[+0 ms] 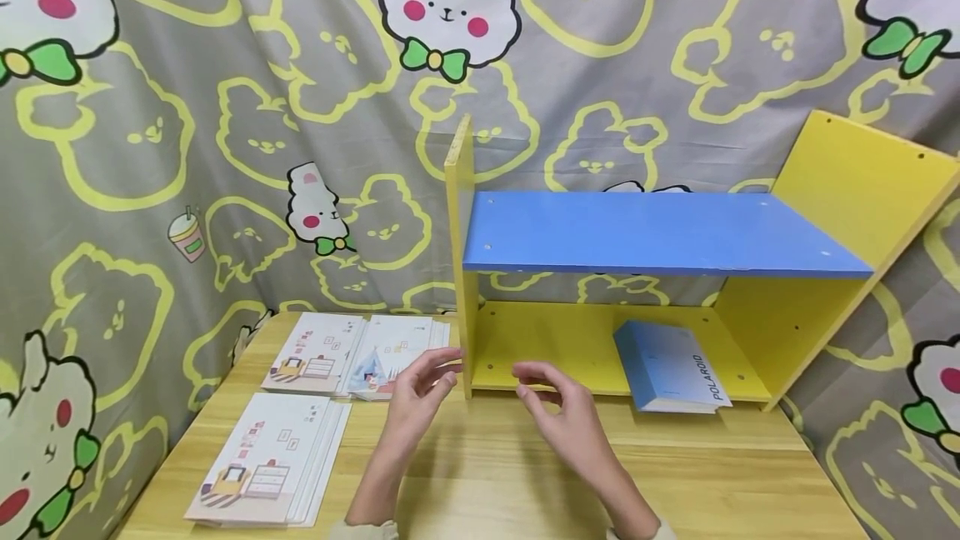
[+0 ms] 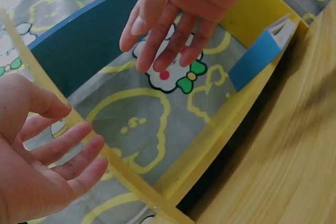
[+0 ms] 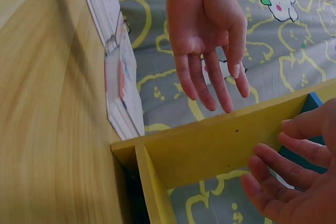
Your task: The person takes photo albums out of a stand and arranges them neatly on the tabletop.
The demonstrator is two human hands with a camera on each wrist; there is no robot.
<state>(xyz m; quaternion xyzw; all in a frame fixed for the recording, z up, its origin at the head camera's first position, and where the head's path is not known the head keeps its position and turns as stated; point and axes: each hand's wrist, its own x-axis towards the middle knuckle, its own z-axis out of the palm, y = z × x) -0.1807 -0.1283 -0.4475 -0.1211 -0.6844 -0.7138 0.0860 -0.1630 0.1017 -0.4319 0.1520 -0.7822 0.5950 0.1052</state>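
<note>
My left hand (image 1: 420, 394) hovers over the table just left of the shelf's yellow side panel, fingers loosely bent with nothing between them. Opposite it, my right hand (image 1: 558, 407) is held in front of the lower compartment, also holding nothing. Both palms face each other, as the left wrist view shows with the right hand (image 2: 189, 14) above. The small shelf (image 1: 585, 344) has yellow panels and a blue board (image 1: 645, 232). On its lower level, at the right, lies a blue book (image 1: 675, 369) marked POLAROID, its front end sticking out past the edge.
White illustrated books lie in stacks on the left of the wooden table (image 1: 465, 473): a front stack (image 1: 262, 461), a back left stack (image 1: 315, 352) and another (image 1: 390, 348) close to the side panel. A patterned grey curtain (image 1: 337, 107) hangs behind.
</note>
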